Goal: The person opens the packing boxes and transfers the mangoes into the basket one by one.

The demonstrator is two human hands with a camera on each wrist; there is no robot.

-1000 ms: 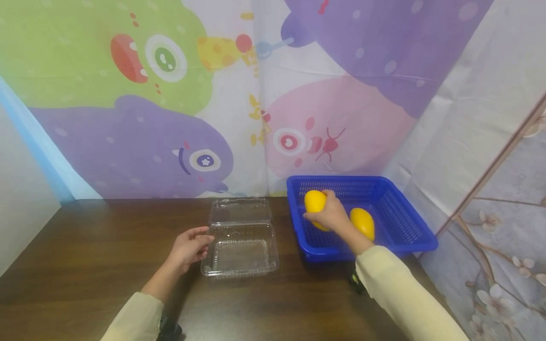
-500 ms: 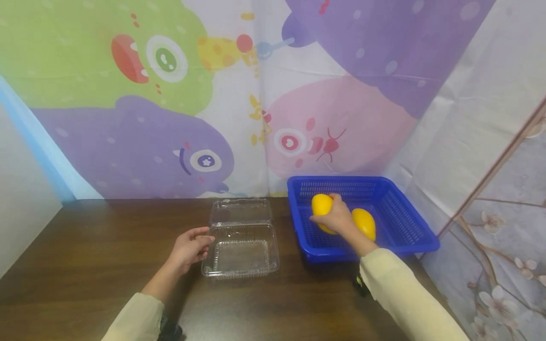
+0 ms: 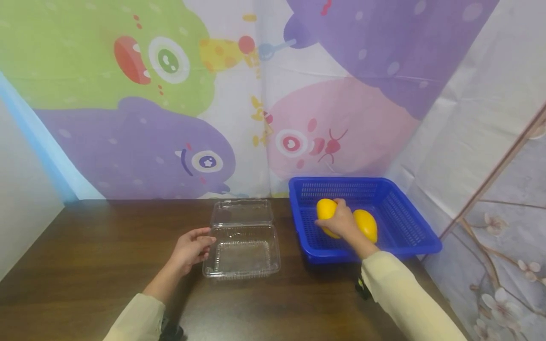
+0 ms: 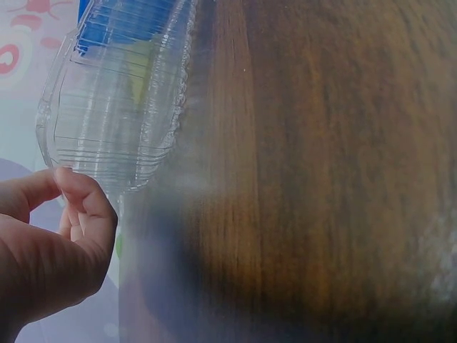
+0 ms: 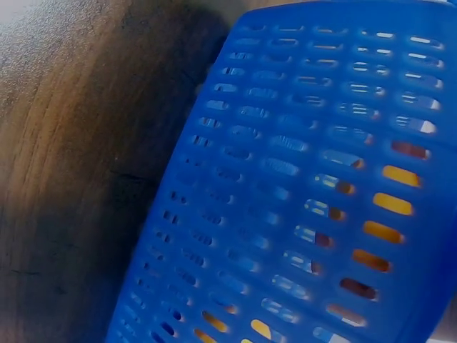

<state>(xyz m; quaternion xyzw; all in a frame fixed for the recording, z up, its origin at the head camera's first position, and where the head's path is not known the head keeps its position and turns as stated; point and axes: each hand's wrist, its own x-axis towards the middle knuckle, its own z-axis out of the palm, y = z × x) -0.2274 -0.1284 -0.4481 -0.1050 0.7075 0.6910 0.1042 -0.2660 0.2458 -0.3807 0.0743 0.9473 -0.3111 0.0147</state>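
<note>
My right hand (image 3: 339, 221) grips a yellow mango (image 3: 326, 208) inside the blue plastic basket (image 3: 298, 237). A second yellow mango (image 3: 365, 225) lies just right of that hand, partly hidden by it. In the right wrist view the perforated basket wall (image 5: 271, 164) hides the hand, and only bits of yellow show through the slots. On the left, my left hand (image 3: 190, 248) pinches the left edge of a clear plastic clamshell container (image 3: 243, 255) between thumb and fingers. The lid (image 3: 241, 212) is folded back behind it. In the left wrist view the fingertips meet the container (image 4: 114, 114) at its rim.
A brown wooden table (image 3: 106, 255) carries the container and basket. Behind it hangs a cloth (image 3: 239, 118) with cartoon animals. At the right stands a flower-patterned panel (image 3: 507, 237), close to the basket.
My right hand has moved a little right and down inside the basket with the mango, closer to the other one. The left hand stays at the container's edge.
</note>
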